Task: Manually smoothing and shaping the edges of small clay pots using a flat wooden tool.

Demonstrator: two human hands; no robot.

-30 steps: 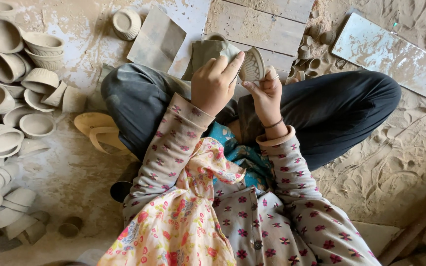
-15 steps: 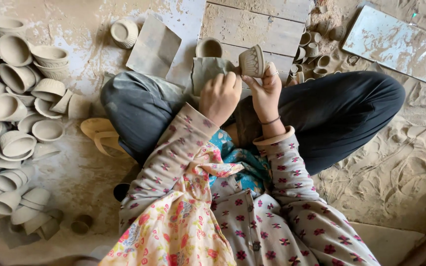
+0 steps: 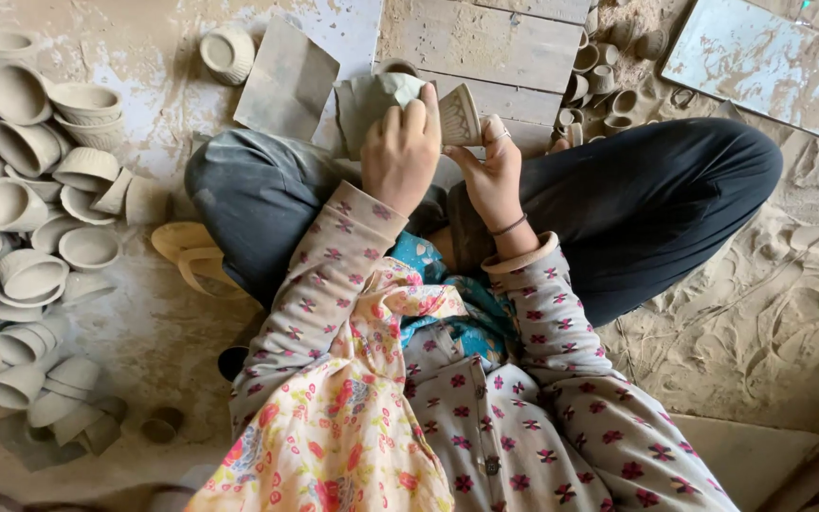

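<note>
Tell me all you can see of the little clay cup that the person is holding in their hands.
The clay cup is small, pale grey-brown and looks like unfired clay, with faint ribs down its flared side. It lies tipped on its side above the person's lap. The right hand holds it from below with fingers at its base, and the left hand presses a grey-green cloth against its mouth end.
</note>
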